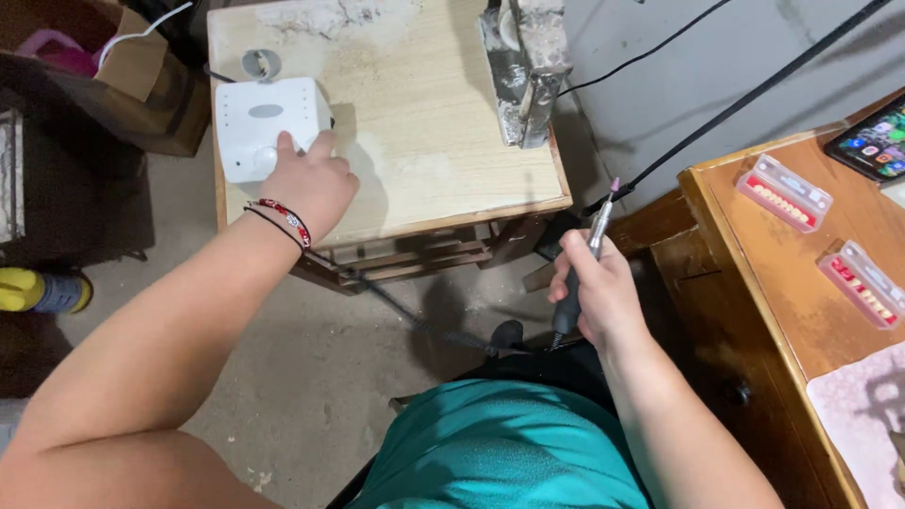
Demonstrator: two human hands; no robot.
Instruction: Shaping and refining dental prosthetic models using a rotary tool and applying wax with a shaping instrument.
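Note:
My left hand (306,184) rests on the front edge of a white control box (259,123) that sits on a small pale wooden table (424,141). Red and black bracelets circle that wrist. My right hand (599,287) is closed around a slim rotary handpiece (586,254) with a grey metal nose and a small pink tip pointing up. Its black cord (443,335) trails down across the floor towards the small table.
A dusty metal clamp-like tool (523,66) stands at the small table's far right. A brown wooden desk (754,283) at right carries two clear boxes of artificial teeth (784,193), a phone (872,141) and a pink mat. Cardboard box at far left; black cables cross the concrete floor.

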